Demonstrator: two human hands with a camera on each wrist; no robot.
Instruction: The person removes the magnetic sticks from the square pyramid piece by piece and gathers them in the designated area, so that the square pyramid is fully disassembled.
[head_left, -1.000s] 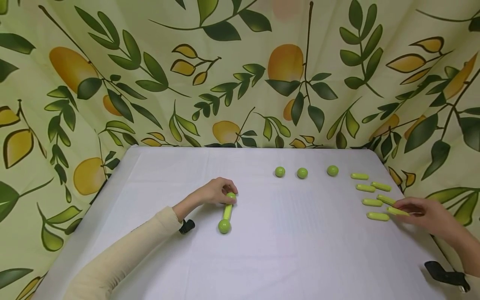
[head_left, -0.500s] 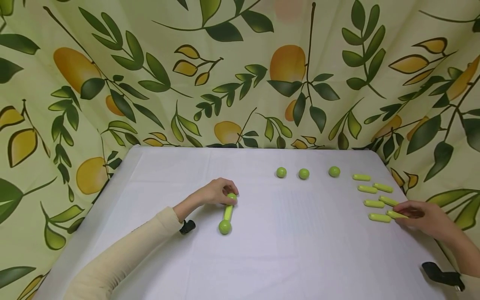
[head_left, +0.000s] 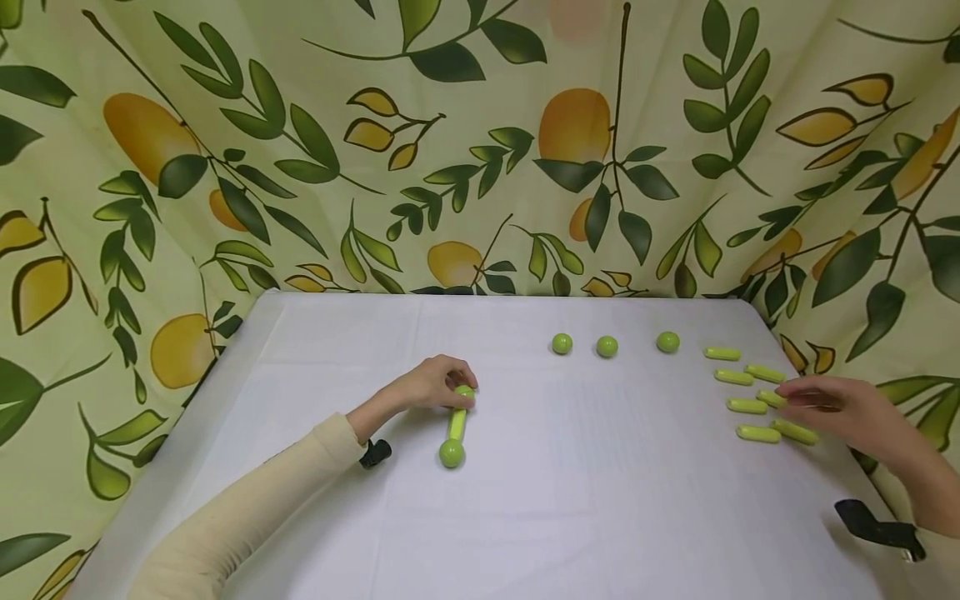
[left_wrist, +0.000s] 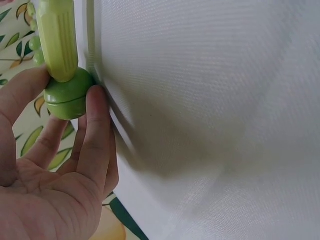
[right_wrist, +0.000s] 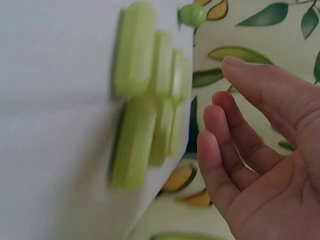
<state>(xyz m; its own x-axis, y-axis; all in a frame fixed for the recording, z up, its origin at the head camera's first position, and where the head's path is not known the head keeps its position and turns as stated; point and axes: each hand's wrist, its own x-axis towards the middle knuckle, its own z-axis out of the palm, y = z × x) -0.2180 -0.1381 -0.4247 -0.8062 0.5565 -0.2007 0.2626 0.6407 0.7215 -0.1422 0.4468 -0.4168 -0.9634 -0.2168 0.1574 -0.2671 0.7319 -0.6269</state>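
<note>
My left hand (head_left: 431, 385) pinches a green ball (left_wrist: 70, 95) between thumb and fingers, left of the table's middle. A yellow-green ribbed stick (left_wrist: 57, 40) runs from that ball to a second green ball (head_left: 452, 453), which rests nearer me, so the three form a dumbbell shape. My right hand (head_left: 855, 412) hovers at the table's right side with nothing between its thumb and loosely bent fingers. Beside it lie several loose sticks in two uneven columns. Its fingertips overlap one stick (head_left: 770, 398) in the head view; the nearest stick (head_left: 795, 432) lies just below the hand.
Three loose green balls (head_left: 607, 347) sit in a row toward the back of the white-covered table (head_left: 570, 517). A patterned curtain (head_left: 480, 167) hangs behind and along both sides. Black straps with camera mounts (head_left: 877, 529) are on the wrists.
My right hand has set down the stick it held at the near end of the group, let go and moved up away from it. The left hand keeps its hold on the ball.
</note>
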